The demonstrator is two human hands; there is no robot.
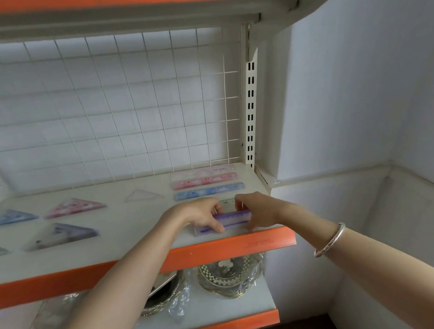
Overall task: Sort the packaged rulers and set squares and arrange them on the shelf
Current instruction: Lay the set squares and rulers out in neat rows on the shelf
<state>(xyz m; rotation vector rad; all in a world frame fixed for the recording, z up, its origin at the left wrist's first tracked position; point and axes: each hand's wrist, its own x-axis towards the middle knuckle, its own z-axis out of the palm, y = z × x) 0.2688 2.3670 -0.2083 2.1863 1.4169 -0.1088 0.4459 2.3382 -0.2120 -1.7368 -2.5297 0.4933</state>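
As our left hand and right hand pinch the purple ruler, we should square it to the blue ruler.

Plastic-wrapped dishes, white wire grid

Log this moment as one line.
phase: placing | left hand: grips purple ruler | right hand: grips purple ruler | spot: shelf front right | behind: blue ruler, pink ruler

head cam | one wide-angle view, worn on the person's head | faces forward and a little down onto the shelf | close, within arm's reach | side wall fills the right edge
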